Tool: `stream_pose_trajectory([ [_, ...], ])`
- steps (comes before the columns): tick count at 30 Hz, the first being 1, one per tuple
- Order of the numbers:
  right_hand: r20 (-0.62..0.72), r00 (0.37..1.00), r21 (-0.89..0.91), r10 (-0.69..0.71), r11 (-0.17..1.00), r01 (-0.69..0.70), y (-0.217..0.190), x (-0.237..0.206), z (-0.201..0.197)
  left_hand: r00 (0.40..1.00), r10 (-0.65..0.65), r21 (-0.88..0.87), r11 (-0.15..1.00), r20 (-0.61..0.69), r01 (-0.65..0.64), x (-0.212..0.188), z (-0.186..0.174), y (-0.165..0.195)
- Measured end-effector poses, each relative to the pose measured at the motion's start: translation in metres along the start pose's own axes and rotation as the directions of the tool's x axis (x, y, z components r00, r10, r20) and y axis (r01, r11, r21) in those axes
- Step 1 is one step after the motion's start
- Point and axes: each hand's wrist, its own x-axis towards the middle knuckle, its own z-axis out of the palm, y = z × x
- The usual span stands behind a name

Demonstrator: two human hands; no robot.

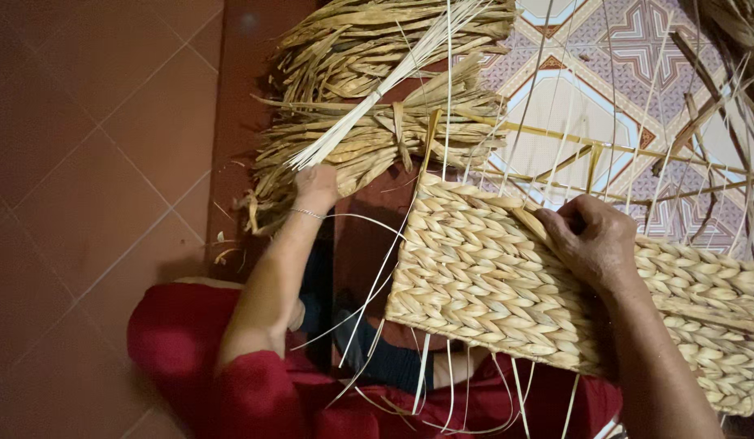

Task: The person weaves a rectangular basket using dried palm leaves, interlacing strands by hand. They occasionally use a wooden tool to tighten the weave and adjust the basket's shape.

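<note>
The left hand (pixel 315 185) closes on the dried-fibre bundle (pixel 369 138) at eleven o'clock. The right hand (pixel 592 240) grips the woven basket (pixel 474 284); thin stakes (pixel 556 122) stand at one o'clock.

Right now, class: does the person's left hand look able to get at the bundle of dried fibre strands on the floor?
Probably yes. The left hand already lies against the bundle of dried strands, with nothing between them; the right hand rests on the woven basket.

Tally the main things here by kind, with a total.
Woven panel: 1
Bundle of dried leaves: 1
Bundle of thin reeds: 1
Metal frame: 1
Hands: 2, left hand, right hand
Total: 6
</note>
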Motion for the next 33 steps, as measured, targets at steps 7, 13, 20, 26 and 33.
stream_pose_trajectory([
  [7, 0.052, 0.994, -0.032, 0.097, 0.995, -0.095, 0.0, 0.003, 0.001, 0.986, 0.169, -0.139, 0.976, -0.005, -0.168, -0.041, -0.008, -0.017],
  [13, 0.044, 0.993, 0.0, 0.106, 0.994, -0.106, 0.004, 0.004, 0.001, 0.971, 0.164, -0.282, 0.936, -0.175, -0.209, -0.052, -0.009, 0.017],
  [20, 0.024, 0.994, 0.143, 0.104, 0.984, -0.107, 0.004, 0.002, -0.002, 0.977, 0.084, -0.324, 0.935, -0.196, -0.146, -0.059, 0.02, 0.007],
  [26, -0.263, 0.908, -0.244, -0.327, 0.933, 0.265, 0.001, 0.002, -0.021, 0.916, 0.032, -0.536, 0.803, -0.399, -0.261, -0.08, 0.006, -0.008],
  [33, 0.024, 0.996, 0.464, -0.087, 0.884, 0.066, -0.063, -0.024, -0.006, 0.534, 0.329, -0.193, 0.684, -0.779, -0.703, -0.147, -0.092, 0.023],
])
